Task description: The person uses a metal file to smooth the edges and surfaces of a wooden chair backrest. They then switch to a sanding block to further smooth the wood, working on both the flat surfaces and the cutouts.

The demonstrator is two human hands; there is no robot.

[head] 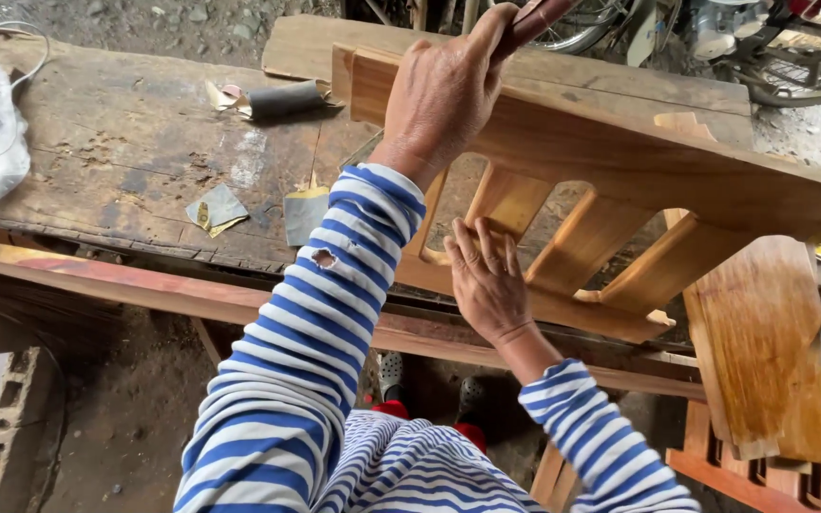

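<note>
Head view: left hand (444, 90) gripped the top rail of the slatted orange-brown wooden frame (610, 190), tilted on the worn workbench (125, 142). Right hand (486, 280), fingers together, pressed a slat, apparently sanding; continued rubbing demanded steady support.

A single view, from a camera on the person's head, looks steeply down and forward from close above the arms. It faces across the near edge of the workbench (125, 142) toward its far edge, with the floor (135, 418) below and a parked motorcycle (772, 47) at the top right corner
</note>
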